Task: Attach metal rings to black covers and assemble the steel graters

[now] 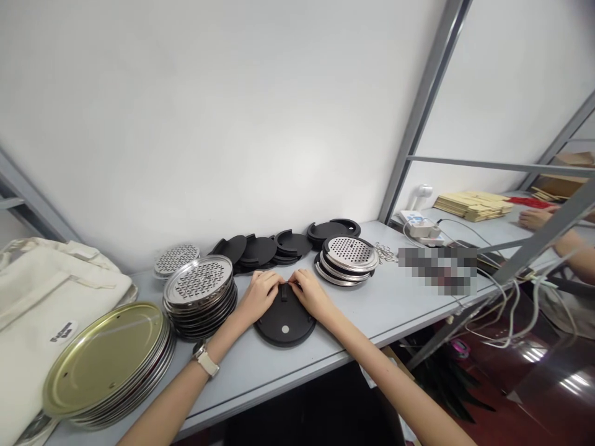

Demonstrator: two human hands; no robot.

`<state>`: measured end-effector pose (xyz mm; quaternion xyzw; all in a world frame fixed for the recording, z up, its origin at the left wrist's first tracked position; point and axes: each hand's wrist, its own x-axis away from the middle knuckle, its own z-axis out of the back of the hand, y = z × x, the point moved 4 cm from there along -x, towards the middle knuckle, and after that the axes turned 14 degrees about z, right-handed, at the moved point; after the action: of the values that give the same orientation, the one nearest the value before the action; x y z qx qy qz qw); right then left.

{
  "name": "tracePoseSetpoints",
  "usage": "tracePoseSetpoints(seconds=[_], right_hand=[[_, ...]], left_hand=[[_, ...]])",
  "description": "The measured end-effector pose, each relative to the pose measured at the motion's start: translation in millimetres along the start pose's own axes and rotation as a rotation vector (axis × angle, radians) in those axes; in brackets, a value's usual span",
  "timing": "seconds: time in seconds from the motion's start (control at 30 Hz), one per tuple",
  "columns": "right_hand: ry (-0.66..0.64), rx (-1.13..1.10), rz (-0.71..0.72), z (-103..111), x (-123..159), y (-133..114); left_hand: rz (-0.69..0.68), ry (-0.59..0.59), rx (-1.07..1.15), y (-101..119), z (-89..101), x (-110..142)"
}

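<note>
A round black disc (285, 322) with a small silver spot lies flat on the grey table (395, 310) in front of me. My left hand (260, 294) and my right hand (311, 294) rest on its far edge, fingers curled. Their fingertips meet in a pinch over a small thin piece at the disc's top notch; I cannot make out what it is. A watch sits on my left wrist.
Left of the disc stand a stack of perforated steel discs (199, 291), a pile of gold-tinted lids (106, 362) and a cream cloth bag (41, 297). Behind are black discs (264, 248) and more perforated discs (348, 257). Another person's hand (534, 218) works at the far right.
</note>
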<state>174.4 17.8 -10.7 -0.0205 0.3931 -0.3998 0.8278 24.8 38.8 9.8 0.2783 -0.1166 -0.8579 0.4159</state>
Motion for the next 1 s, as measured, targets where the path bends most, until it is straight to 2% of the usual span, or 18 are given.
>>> tracePoseSetpoints(seconds=[0.17,0.33,0.7,1.0], right_hand=[[0.004,-0.011,0.026,0.7,0.9,-0.3],[-0.014,-0.027,0.069,0.9,-0.4,-2.5],[-0.003,-0.077,0.036,0.1,-0.4,-0.8],[-0.015,-0.100,0.045,-0.5,0.1,0.3]], left_hand=[[0.022,0.067,-0.046,2.0,3.3,1.3],[-0.009,0.083,-0.050,4.6,5.4,3.3],[0.022,0.077,-0.045,0.4,3.4,2.6],[-0.005,0.028,0.112,0.5,2.0,3.5]])
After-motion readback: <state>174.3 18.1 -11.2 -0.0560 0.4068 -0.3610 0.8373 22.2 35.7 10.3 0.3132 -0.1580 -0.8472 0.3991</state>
